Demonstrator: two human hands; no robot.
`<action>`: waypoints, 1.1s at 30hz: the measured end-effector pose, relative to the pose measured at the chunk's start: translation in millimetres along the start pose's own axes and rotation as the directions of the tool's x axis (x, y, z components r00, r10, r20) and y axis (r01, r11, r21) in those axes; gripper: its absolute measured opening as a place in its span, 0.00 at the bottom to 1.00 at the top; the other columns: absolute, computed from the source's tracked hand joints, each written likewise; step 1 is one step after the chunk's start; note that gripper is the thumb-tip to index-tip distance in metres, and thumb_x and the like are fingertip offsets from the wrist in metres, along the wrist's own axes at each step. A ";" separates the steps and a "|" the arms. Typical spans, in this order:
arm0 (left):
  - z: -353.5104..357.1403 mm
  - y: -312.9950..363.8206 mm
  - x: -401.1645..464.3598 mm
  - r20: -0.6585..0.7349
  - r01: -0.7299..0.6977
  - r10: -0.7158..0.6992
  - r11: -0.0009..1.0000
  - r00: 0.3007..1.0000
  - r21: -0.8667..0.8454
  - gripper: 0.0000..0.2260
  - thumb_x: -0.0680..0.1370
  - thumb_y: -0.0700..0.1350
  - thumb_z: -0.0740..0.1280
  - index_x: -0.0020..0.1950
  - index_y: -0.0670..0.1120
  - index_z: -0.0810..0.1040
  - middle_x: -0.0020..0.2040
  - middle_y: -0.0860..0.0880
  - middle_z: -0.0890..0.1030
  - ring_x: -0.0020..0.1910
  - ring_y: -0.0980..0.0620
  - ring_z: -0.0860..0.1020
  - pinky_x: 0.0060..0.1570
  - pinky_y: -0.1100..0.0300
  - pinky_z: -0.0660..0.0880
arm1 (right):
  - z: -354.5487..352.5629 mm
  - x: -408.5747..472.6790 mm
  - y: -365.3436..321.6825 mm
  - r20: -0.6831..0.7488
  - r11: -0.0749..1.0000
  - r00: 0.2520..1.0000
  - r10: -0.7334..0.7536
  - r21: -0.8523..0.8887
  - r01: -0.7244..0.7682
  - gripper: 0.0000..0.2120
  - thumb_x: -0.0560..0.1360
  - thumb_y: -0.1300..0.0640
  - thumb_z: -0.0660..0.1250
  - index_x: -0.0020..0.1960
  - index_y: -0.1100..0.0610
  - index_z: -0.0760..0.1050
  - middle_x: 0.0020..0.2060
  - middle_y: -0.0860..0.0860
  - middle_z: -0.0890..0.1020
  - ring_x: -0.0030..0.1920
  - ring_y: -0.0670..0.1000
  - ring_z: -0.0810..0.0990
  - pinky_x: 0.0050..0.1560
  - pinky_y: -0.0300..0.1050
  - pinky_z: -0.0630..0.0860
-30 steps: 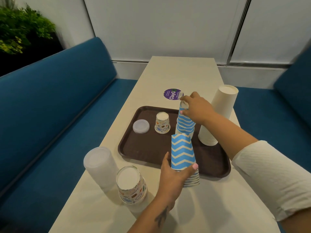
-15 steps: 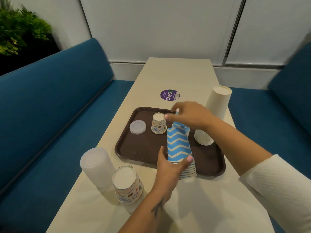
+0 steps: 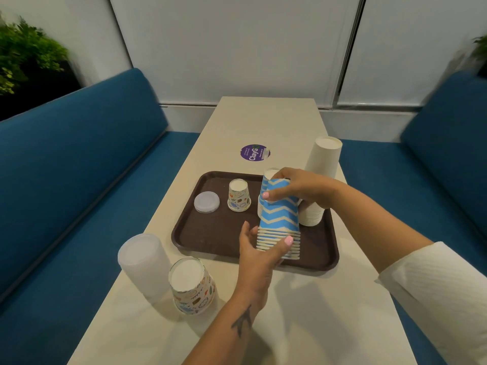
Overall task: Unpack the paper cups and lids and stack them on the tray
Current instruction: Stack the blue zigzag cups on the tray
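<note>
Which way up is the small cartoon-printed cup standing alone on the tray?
Upside down. The cartoon-printed cup rests on its wide rim on the tray, with its narrower closed white base facing up.

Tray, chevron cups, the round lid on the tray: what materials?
Tray: looks like moulded plastic, dark brown, matte with a faint sheen, raised rounded rim.
Chevron cups: paper, printed blue and white, with thin rolled rims showing at the stack's base.
Lid: probably thin translucent plastic, frosted and slightly glossy.
</note>
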State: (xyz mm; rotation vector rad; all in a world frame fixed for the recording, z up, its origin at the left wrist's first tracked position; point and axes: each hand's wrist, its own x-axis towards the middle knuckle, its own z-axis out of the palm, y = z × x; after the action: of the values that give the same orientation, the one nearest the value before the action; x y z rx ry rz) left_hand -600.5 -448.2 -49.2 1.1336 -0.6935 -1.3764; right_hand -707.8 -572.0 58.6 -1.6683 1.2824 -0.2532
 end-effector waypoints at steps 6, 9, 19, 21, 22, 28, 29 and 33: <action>-6.4 -10.0 -7.3 -0.006 -0.007 0.007 0.999 1.000 0.043 0.57 0.53 0.54 0.79 0.77 0.56 0.53 0.66 0.53 0.72 0.61 0.52 0.78 0.62 0.49 0.75 | -14.1 0.4 -11.0 -0.072 0.999 0.997 -0.014 0.030 0.016 0.26 0.70 0.46 0.73 0.62 0.53 0.68 0.50 0.50 0.80 0.48 0.50 0.81 0.39 0.45 0.80; -9.1 -13.7 -9.4 -0.003 -0.003 0.003 0.998 1.000 0.057 0.55 0.54 0.54 0.79 0.76 0.56 0.54 0.66 0.52 0.72 0.60 0.52 0.78 0.61 0.50 0.76 | -19.6 3.2 -17.6 -0.096 0.998 0.995 -0.025 0.047 0.029 0.26 0.70 0.46 0.73 0.61 0.53 0.67 0.50 0.50 0.79 0.47 0.49 0.81 0.37 0.44 0.80; -15.1 -21.3 -5.1 -0.098 0.006 0.001 0.997 0.995 0.072 0.53 0.54 0.56 0.78 0.75 0.53 0.57 0.65 0.48 0.74 0.58 0.50 0.80 0.48 0.58 0.80 | -32.8 28.1 -32.7 -0.519 0.978 0.831 -0.201 -0.054 0.203 0.30 0.66 0.43 0.76 0.60 0.54 0.67 0.54 0.52 0.77 0.53 0.55 0.79 0.52 0.55 0.80; -15.8 -21.8 -4.1 -0.103 0.008 0.001 0.997 0.995 0.080 0.53 0.54 0.57 0.78 0.75 0.53 0.58 0.65 0.49 0.74 0.58 0.50 0.80 0.48 0.58 0.80 | -29.1 33.9 -32.1 -0.565 0.961 0.777 -0.276 -0.176 0.214 0.31 0.66 0.45 0.76 0.62 0.54 0.68 0.55 0.52 0.74 0.53 0.54 0.76 0.54 0.53 0.78; -16.3 -22.7 -3.8 -0.105 0.010 -0.001 0.996 0.994 0.086 0.53 0.53 0.57 0.78 0.75 0.53 0.58 0.64 0.49 0.75 0.58 0.50 0.80 0.48 0.58 0.80 | -26.6 37.1 -31.3 -0.575 0.951 0.760 -0.304 -0.228 0.207 0.31 0.66 0.46 0.76 0.63 0.53 0.68 0.56 0.53 0.73 0.52 0.53 0.75 0.53 0.50 0.77; -21.8 -30.7 -7.3 -0.109 0.037 -0.025 0.993 0.994 0.114 0.52 0.54 0.57 0.78 0.75 0.51 0.59 0.64 0.48 0.75 0.57 0.51 0.80 0.50 0.57 0.80 | -10.1 58.5 -15.8 -0.551 0.916 0.754 -0.357 -0.366 0.166 0.29 0.68 0.48 0.76 0.64 0.52 0.67 0.59 0.54 0.69 0.49 0.52 0.71 0.46 0.44 0.70; -22.9 -31.6 -8.1 -0.105 0.042 -0.030 0.993 0.994 0.114 0.52 0.54 0.57 0.78 0.75 0.52 0.59 0.64 0.48 0.75 0.56 0.51 0.81 0.50 0.57 0.80 | -8.2 61.7 -13.4 -0.542 0.913 0.761 -0.356 -0.375 0.160 0.30 0.68 0.48 0.76 0.65 0.52 0.67 0.60 0.54 0.69 0.50 0.52 0.72 0.47 0.44 0.70; -26.9 -32.2 -9.3 -0.115 0.045 -0.031 0.992 0.993 0.119 0.57 0.48 0.62 0.81 0.73 0.53 0.60 0.63 0.48 0.76 0.56 0.50 0.81 0.56 0.52 0.79 | -1.1 75.0 -2.9 -0.502 0.909 0.800 -0.327 -0.399 0.121 0.32 0.67 0.49 0.77 0.66 0.52 0.66 0.60 0.55 0.69 0.54 0.57 0.75 0.51 0.48 0.73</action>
State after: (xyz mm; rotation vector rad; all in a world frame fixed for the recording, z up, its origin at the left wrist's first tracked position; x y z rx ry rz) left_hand -589.8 -428.5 -85.9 1.3174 -0.6843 -1.3047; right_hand -675.1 -634.7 33.4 -2.1591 1.6228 -0.7495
